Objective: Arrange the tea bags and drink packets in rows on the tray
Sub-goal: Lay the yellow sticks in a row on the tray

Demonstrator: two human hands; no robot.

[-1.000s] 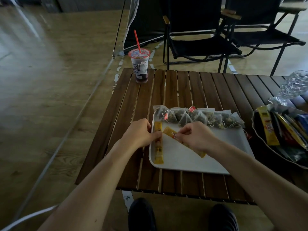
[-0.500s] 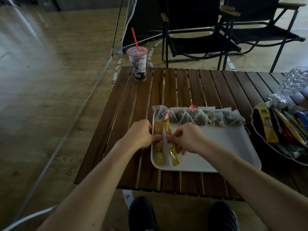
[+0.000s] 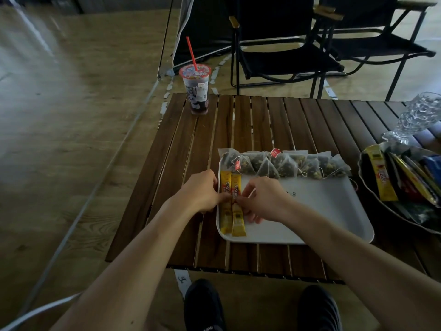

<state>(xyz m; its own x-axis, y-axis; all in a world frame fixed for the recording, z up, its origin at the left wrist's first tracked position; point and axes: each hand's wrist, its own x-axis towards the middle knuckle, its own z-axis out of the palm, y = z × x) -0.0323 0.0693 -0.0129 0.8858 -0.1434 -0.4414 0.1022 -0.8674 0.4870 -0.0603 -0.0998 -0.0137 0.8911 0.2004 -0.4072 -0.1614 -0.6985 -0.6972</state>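
Left hand (image 3: pixel 200 191) and right hand (image 3: pixel 262 199) pinch 2 yellow drink packets (image 3: pixel 237 222) side by side on the tray (image 3: pixel 310 211).

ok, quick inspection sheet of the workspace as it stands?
Surface: dark slatted wooden table.
Job's things: white tray; tea bags in a row along its far edge; left packet and right packet, both yellow, side by side at its left end; bowl of spare packets to the right.
Clutter: lidded cup with red straw, far left corner; glass vessel, far right.
Hands: left hand holds left packet; right hand holds right packet.
Cables: pale cord on floor, lower left.
Surroundings: black folding chairs, wood floor.
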